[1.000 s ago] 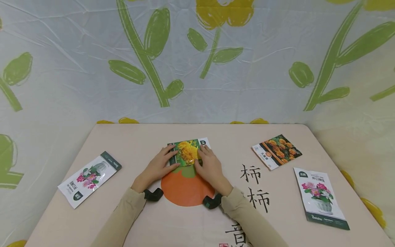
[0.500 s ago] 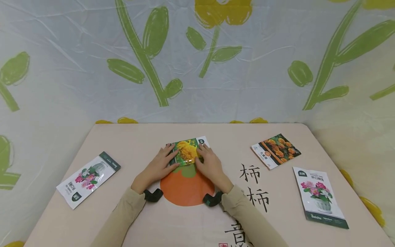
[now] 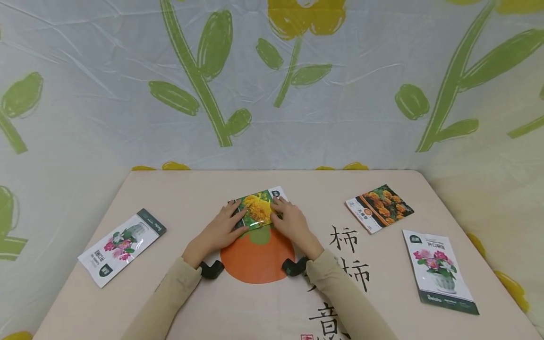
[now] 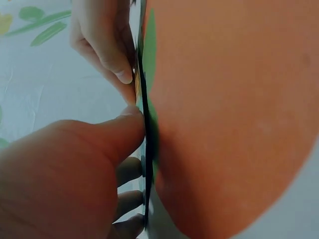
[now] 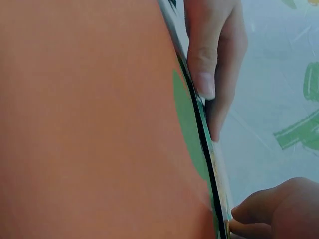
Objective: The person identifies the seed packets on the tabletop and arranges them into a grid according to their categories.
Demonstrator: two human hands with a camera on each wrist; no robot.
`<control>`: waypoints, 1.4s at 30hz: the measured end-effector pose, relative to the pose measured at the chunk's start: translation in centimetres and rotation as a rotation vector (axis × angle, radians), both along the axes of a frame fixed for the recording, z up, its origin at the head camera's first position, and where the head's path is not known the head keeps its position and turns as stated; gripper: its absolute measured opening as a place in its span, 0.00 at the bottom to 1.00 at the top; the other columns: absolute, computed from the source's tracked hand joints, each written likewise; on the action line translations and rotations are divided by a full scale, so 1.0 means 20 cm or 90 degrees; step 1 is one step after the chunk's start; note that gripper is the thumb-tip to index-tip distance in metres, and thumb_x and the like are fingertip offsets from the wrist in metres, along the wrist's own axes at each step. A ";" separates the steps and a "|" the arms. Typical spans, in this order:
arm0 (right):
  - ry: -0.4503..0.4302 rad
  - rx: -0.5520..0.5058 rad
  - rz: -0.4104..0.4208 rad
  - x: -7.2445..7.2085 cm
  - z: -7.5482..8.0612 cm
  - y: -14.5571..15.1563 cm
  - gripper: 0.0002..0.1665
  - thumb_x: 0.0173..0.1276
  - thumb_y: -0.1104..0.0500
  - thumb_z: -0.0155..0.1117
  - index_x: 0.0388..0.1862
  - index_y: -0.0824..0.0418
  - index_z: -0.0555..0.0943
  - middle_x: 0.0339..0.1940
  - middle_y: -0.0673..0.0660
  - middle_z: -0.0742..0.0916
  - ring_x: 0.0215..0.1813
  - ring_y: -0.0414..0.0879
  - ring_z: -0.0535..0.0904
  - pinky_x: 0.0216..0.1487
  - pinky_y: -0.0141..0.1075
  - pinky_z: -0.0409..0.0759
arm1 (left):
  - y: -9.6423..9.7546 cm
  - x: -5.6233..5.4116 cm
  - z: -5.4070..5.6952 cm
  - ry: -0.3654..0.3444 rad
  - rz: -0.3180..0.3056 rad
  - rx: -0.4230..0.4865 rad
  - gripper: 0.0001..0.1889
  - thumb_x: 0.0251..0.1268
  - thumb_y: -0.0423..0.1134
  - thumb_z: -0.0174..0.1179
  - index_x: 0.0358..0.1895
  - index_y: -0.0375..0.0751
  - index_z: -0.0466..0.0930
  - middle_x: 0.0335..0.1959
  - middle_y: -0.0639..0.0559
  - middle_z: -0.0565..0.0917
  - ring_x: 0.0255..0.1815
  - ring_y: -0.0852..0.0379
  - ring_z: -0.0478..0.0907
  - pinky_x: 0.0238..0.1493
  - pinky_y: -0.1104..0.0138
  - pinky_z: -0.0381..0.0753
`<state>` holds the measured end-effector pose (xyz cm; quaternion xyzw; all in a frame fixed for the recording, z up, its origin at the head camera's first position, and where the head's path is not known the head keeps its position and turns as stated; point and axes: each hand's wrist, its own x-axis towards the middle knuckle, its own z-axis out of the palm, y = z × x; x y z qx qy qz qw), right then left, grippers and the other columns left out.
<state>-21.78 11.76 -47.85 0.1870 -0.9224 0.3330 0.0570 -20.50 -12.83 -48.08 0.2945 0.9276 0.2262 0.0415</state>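
Note:
A yellow-flower seed packet (image 3: 257, 208) lies at the top of the printed orange persimmon, slightly turned, its right end farther back. My left hand (image 3: 216, 231) rests on its left end with fingers spread; in the left wrist view the left thumb (image 4: 119, 127) and fingertips press on the packet's face. My right hand (image 3: 292, 224) lies over the right end, fingertips on the packet near its white strip. Seen edge-on in the right wrist view, the packet (image 5: 212, 169) sits close over the cloth, with fingers of both hands on its upper side.
A pink-flower packet (image 3: 123, 248) lies at the left. On the right are an orange-marigold packet (image 3: 379, 208) and another pink-flower packet (image 3: 440, 271). A pale tablecloth (image 3: 238, 311) with black lettering covers the table. Behind hangs a flower-printed curtain (image 3: 340, 123).
The yellow-flower packet has turned slightly, its right end shifting back. My right hand has changed its placement a little on that end; the left hand stays nearly where it was.

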 end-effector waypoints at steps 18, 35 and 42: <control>-0.056 -0.040 0.022 -0.08 0.03 0.03 0.21 0.72 0.61 0.56 0.60 0.66 0.81 0.65 0.61 0.79 0.73 0.55 0.67 0.15 0.37 0.58 | 0.05 0.05 0.05 -0.015 -0.011 0.009 0.32 0.74 0.46 0.57 0.71 0.27 0.65 0.76 0.28 0.53 0.78 0.32 0.46 0.75 0.44 0.49; -0.064 -0.003 0.012 -0.13 0.07 -0.02 0.21 0.72 0.60 0.57 0.59 0.68 0.80 0.65 0.61 0.78 0.73 0.55 0.67 0.73 0.53 0.60 | 0.07 0.05 0.04 -0.036 -0.012 0.020 0.30 0.74 0.46 0.57 0.69 0.27 0.67 0.77 0.30 0.52 0.79 0.34 0.44 0.75 0.45 0.48; -0.083 -0.005 0.005 -0.15 0.08 -0.04 0.21 0.71 0.60 0.57 0.60 0.67 0.80 0.66 0.60 0.78 0.74 0.54 0.66 0.32 0.45 0.77 | 0.09 0.05 0.02 -0.016 -0.009 0.026 0.27 0.73 0.47 0.58 0.64 0.28 0.71 0.76 0.29 0.54 0.78 0.34 0.45 0.75 0.44 0.49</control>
